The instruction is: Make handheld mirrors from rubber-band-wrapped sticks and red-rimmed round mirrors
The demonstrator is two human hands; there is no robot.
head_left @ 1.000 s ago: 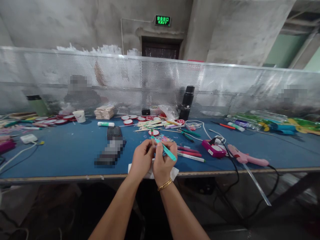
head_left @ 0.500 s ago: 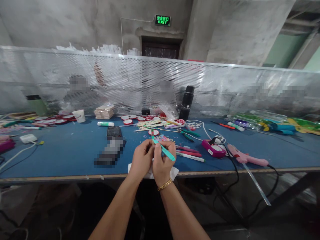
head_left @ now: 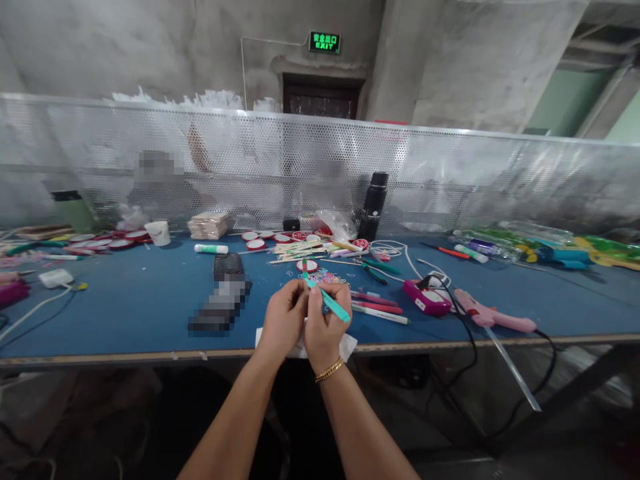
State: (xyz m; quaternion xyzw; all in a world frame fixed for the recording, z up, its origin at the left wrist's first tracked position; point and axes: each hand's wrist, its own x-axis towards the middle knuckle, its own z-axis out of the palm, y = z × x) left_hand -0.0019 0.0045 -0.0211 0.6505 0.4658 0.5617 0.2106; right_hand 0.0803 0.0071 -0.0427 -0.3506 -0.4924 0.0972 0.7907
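Note:
My right hand (head_left: pixel 326 327) is closed around a turquoise marker pen (head_left: pixel 334 305), whose back end slants down to the right. Close against it, my left hand (head_left: pixel 286 317) pinches a narrow strip (head_left: pixel 305 267) coloured green and red, which points up and away from me. The pen's front end meets the strip between my fingers, and fingertips partly hide that spot. Under both hands lies white paper (head_left: pixel 347 347) at the table edge. Just beyond them are a round red-rimmed disc (head_left: pixel 311 267) and a scatter of small coloured rings (head_left: pixel 331 277).
Several pens (head_left: pixel 380 312) lie right of my hands, with a magenta box (head_left: pixel 427 298) and a pink glue gun (head_left: pixel 493 317) farther right. On the left is a dark, blurred-out object (head_left: pixel 229 267). Pale sticks (head_left: pixel 297 249) and a black bottle (head_left: pixel 374 207) stand behind, before a perforated metal screen (head_left: pixel 240 153).
Almost nothing differs. Both hands, the marker and the strip keep the same position; the view has shifted only very slightly.

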